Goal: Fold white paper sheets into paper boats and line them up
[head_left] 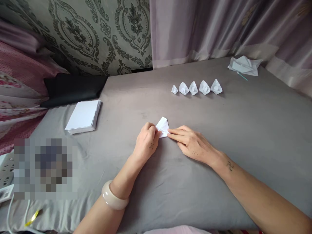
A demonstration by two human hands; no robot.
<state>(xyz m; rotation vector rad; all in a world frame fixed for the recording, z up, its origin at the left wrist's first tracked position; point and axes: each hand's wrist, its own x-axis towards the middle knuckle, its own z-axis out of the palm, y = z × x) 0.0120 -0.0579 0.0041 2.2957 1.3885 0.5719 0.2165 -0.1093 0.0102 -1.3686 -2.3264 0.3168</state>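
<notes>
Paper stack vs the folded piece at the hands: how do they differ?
The paper stack is larger and thicker; the folded piece is small and thin. The stack's top sheet looks flat and four-sided, while the folded piece is creased and tapered. The stack is untouched; the folded piece has both the left hand and right hand on it. Both are white.

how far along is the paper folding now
Five small folded pieces stand in a row and look done. In hand is a partly folded paper, pinched by the left hand, with the right hand at its edge. That one looks unfinished; the stack looks unfolded, but how much of it is needed isn't shown.
</notes>
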